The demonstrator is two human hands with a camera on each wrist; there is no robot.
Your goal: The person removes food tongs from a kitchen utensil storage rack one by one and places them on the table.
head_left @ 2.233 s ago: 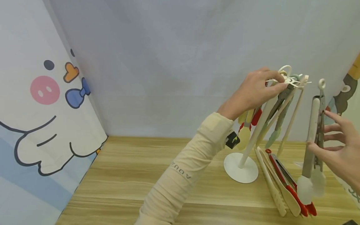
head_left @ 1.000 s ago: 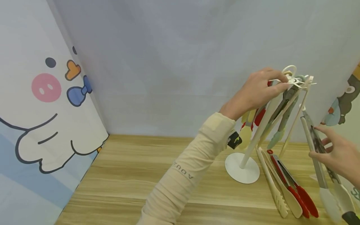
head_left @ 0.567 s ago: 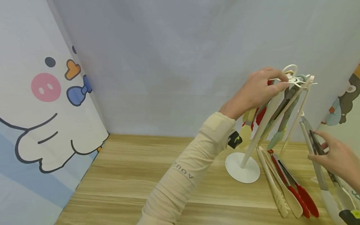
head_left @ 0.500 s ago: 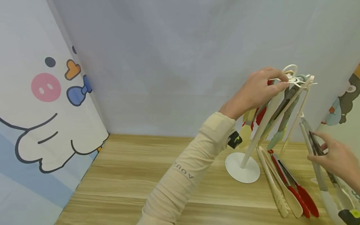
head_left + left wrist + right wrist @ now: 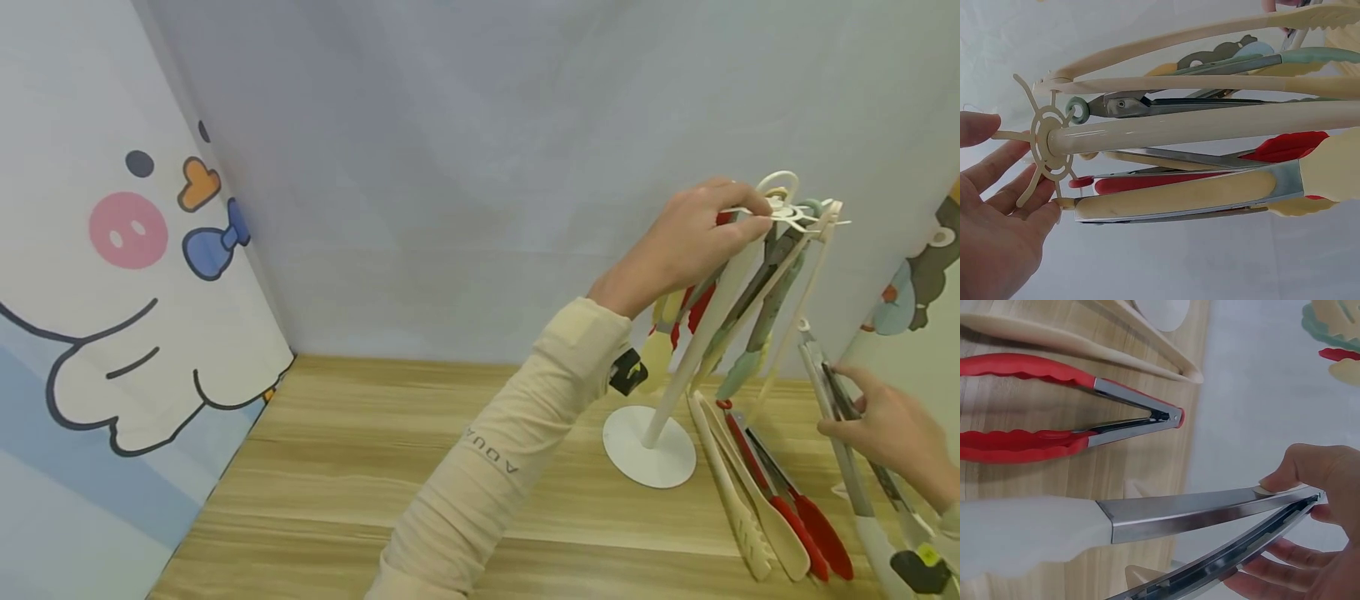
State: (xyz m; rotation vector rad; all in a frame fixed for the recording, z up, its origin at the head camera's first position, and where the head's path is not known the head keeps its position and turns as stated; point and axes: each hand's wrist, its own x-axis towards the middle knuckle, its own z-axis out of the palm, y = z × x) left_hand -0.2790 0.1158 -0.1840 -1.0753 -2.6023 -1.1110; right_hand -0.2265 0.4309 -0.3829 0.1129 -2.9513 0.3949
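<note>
My left hand (image 5: 697,237) grips the spoked top of a white rack (image 5: 622,458), with thumb and fingertips among its hooks in the left wrist view. Cream-tipped tongs (image 5: 1179,195), beige tongs (image 5: 1179,44) and dark steel tongs with a green ring (image 5: 1122,105) hang there; red ones are partly hidden. At the far right, my right hand (image 5: 892,429) holds steel tongs with white tips (image 5: 873,533). In the right wrist view the thumb presses one arm of these tongs (image 5: 1172,515), fingers lie along the other, and the arms stand spread.
Beige tongs (image 5: 731,492) and red tongs (image 5: 825,533) lie side by side on the wooden table (image 5: 360,467), right of the rack's base. A grey cloth (image 5: 450,208) hangs behind. A cartoon-printed sheet (image 5: 67,275) stands at the left.
My right hand has lowered the white-tipped tongs from beside the rack's top toward the table, and they now tilt with tips to the lower right. The left hand stays on the rack.
</note>
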